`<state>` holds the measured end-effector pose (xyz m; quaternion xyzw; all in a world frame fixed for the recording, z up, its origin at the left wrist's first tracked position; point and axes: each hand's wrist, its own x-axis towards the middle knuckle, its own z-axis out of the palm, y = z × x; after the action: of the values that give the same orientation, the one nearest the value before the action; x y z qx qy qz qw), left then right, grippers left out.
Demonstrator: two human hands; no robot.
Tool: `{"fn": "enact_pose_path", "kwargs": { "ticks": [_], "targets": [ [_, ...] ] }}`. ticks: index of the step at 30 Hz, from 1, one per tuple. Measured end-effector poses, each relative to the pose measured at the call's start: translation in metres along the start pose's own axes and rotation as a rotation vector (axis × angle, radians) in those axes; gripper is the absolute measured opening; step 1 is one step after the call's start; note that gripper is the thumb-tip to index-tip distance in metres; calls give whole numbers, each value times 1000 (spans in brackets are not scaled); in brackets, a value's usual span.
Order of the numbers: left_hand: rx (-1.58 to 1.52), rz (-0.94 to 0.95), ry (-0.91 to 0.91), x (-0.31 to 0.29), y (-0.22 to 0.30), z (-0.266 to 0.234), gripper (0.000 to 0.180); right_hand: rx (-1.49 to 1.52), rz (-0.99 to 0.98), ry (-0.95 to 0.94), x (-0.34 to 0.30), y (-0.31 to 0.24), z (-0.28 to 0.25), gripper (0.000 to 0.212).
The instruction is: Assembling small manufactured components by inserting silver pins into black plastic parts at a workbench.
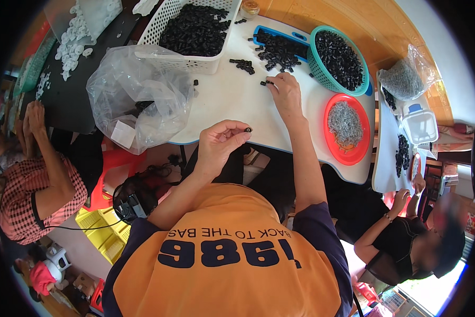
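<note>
Near the table's front edge, my left hand (220,145) pinches a small black cylindrical part (248,129) between thumb and forefinger, its round end showing. Farther forward, my right hand (287,96) reaches over the white table, with thumb and forefinger closed at another small black part (269,82). Just beyond those fingertips, a loose heap of the same black parts (279,53) spills off a blue tray (299,37). A smaller group of black parts (242,65) lies to the left of the heap.
A white basket (205,64) and a teal basket (322,74) hold black parts. A red plate (330,138) carries small silvery pieces (345,124). A clear plastic bag (105,84) sits at left. People work at either side.
</note>
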<state>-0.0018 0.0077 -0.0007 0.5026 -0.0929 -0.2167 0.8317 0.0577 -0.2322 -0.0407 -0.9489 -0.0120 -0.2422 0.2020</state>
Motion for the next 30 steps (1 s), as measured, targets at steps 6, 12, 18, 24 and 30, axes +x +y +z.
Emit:
{"fn": "enact_pose_path", "kwargs": {
  "ticks": [6,12,18,24,30],
  "targets": [
    [4,-8,12,-1,0,-10,19,-60,-3,-27,0,-11,-5,10],
    [-208,-82,-52,-3,1,-6,21,745,475,9,-36,-72,-58,14],
    [-335,-146,-107,-7,4,8,22,1113,539,-78,-76,-122,-93,18],
    [-163,-56,-129,-12,7,13,21,966,483,-63,-86,-126,-102,17],
    [-169,-80,-161,-14,9,11,18,874,463,-52,-94,-130,-105,17]
  ]
}}
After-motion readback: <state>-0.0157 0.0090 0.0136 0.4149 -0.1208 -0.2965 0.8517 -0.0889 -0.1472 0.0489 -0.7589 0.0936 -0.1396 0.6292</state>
